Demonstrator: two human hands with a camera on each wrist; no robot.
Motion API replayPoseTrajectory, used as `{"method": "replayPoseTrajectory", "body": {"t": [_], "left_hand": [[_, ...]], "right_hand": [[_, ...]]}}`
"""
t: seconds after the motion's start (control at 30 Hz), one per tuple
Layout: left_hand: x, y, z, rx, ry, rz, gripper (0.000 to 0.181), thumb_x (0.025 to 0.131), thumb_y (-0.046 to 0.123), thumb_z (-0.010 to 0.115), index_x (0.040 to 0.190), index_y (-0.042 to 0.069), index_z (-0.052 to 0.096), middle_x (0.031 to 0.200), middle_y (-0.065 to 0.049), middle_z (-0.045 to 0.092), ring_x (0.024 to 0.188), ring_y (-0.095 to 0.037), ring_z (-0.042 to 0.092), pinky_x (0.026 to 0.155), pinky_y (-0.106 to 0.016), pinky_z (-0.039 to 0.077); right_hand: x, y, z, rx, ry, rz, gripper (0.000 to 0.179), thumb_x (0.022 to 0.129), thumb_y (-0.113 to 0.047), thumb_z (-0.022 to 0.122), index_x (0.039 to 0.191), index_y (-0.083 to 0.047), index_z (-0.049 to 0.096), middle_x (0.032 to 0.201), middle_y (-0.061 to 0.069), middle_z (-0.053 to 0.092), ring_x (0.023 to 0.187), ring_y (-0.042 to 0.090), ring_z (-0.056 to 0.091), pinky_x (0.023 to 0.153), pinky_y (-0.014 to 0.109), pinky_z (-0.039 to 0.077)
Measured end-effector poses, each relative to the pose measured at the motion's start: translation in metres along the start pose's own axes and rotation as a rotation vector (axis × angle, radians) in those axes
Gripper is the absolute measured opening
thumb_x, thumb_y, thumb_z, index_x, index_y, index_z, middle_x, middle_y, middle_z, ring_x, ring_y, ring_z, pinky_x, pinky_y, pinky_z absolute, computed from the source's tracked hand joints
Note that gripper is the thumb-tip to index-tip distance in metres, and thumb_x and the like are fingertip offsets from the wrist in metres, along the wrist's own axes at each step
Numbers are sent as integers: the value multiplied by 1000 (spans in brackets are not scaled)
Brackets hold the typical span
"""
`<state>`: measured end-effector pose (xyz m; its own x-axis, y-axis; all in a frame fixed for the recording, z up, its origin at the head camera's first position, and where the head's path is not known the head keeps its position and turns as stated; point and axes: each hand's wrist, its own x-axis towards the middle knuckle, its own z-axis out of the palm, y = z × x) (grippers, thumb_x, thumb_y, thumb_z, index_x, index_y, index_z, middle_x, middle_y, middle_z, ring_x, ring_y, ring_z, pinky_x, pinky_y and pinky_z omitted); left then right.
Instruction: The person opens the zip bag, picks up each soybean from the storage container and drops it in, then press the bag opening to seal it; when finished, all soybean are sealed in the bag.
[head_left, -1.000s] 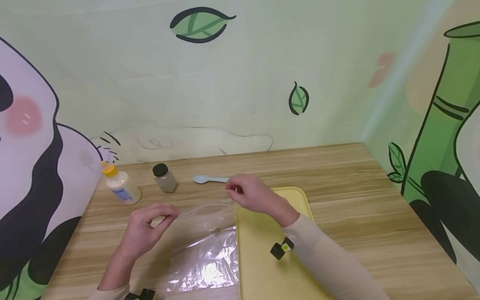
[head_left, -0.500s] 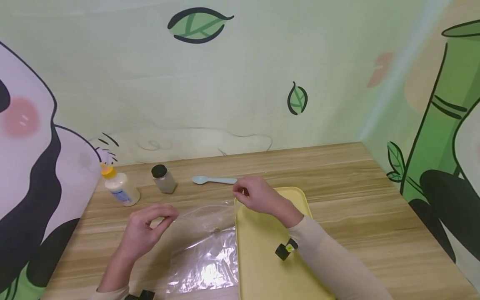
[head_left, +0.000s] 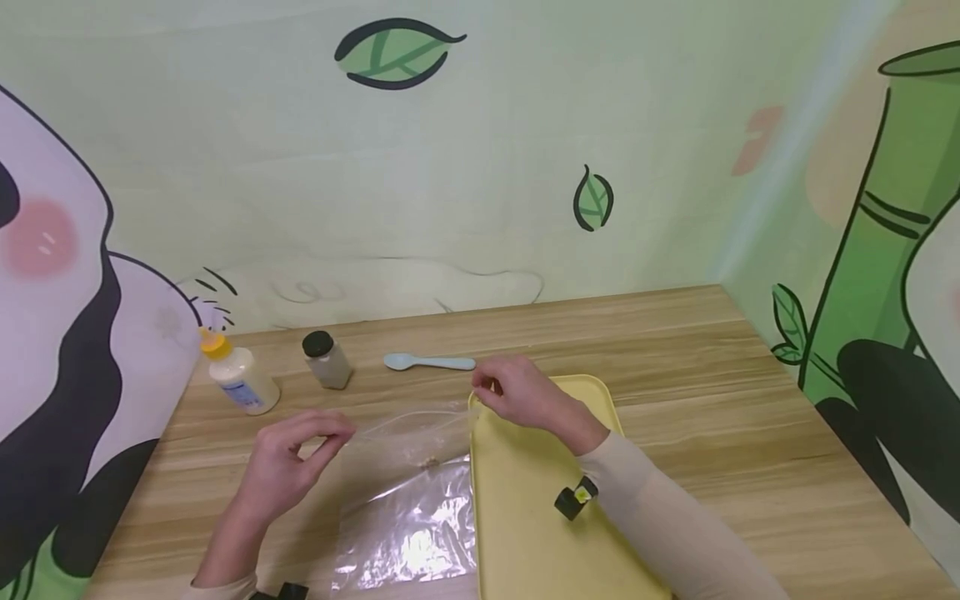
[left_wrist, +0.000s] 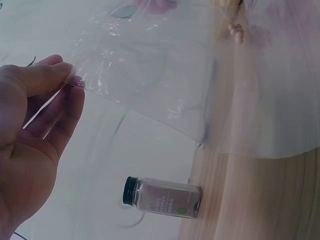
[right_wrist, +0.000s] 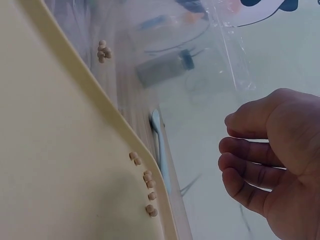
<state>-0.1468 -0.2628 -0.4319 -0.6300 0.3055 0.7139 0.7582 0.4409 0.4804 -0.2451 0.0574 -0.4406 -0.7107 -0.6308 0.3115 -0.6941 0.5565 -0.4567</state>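
In the head view my left hand (head_left: 288,467) pinches the upper left edge of a clear plastic bag (head_left: 408,533). The left wrist view shows the thumb and fingertips of that hand (left_wrist: 37,110) on the bag's film (left_wrist: 150,65). A small cluster of tan, round pieces (right_wrist: 103,52) shows through the bag. My right hand (head_left: 521,392) hovers over the far left corner of a yellow tray (head_left: 540,500). In the right wrist view its fingers (right_wrist: 245,175) are loosely curled, apart from the bag, with nothing visible between them. Several similar tan pieces (right_wrist: 150,182) lie along the tray's inner edge.
A pale blue spoon (head_left: 431,362) lies beyond the bag. At the back left stand a black-capped jar (head_left: 328,367), labelled white pepper in the left wrist view, and a yellow-capped bottle (head_left: 246,383). A printed wall (head_left: 480,167) borders the wooden table (head_left: 750,433).
My right hand has moved a little to the right, farther from the bag and over the tray's corner, uncovering the spoon's handle. The left hand keeps its pinch on the bag almost without moving.
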Motion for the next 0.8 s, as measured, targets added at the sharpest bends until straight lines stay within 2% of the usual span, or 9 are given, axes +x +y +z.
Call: {"method": "replayPoseTrajectory", "body": {"t": [0.57, 0.8], "left_hand": [[-2, -1, -1, -12, -1, -11, 34, 66, -25, 74, 85, 4, 73, 86, -10, 73, 88, -4, 67, 84, -10, 54], [-2, -2, -1, -6, 6, -3, 35, 65, -25, 74, 85, 4, 73, 86, -10, 73, 87, -6, 67, 84, -10, 54]], "right_hand": [[-1, 14, 11, -15, -70, 108, 7, 89, -10, 68, 94, -6, 71, 85, 1, 69, 77, 11, 62, 69, 21, 54], [-3, 21, 18, -71, -82, 81, 6, 87, -9, 68, 91, -5, 70, 85, 2, 70, 77, 13, 64, 69, 22, 56]]}}
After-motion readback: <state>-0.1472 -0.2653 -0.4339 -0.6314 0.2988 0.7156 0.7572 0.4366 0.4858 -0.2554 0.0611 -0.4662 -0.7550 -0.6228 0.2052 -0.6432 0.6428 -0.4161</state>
